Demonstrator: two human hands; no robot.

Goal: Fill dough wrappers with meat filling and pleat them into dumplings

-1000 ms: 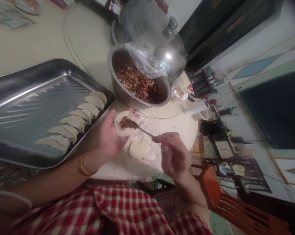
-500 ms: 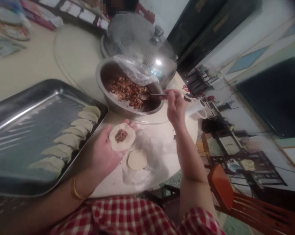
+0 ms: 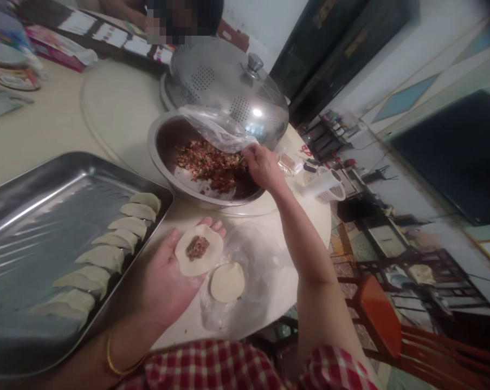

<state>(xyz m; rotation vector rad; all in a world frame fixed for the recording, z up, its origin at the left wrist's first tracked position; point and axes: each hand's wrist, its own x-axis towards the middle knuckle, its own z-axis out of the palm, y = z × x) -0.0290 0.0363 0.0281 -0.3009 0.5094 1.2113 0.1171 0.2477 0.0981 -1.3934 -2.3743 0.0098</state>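
Observation:
My left hand [image 3: 166,281] lies palm up with a round dumpling wrapper [image 3: 199,250] on its fingers; a dab of dark filling sits in the wrapper's middle. My right hand [image 3: 262,167] is closed on a spoon whose end is buried in the minced filling [image 3: 206,163] inside a steel bowl [image 3: 160,146]. A stack of plain wrappers [image 3: 227,281] rests on a clear plastic sheet [image 3: 257,265] just right of my left hand. Several folded dumplings [image 3: 107,252] stand in a row along the right side of a steel tray [image 3: 37,216].
A domed perforated steel lid [image 3: 224,86] and a crumpled plastic bag [image 3: 216,130] sit behind the bowl. Packets and papers [image 3: 58,46] lie at the table's far side, where another person sits. A white cup [image 3: 322,184] is near the table edge; an orange chair [image 3: 375,314] stands below.
My right hand took the spoon from the wrapper up to the bowl and dipped it into the filling. My left hand kept the filled wrapper flat on the palm.

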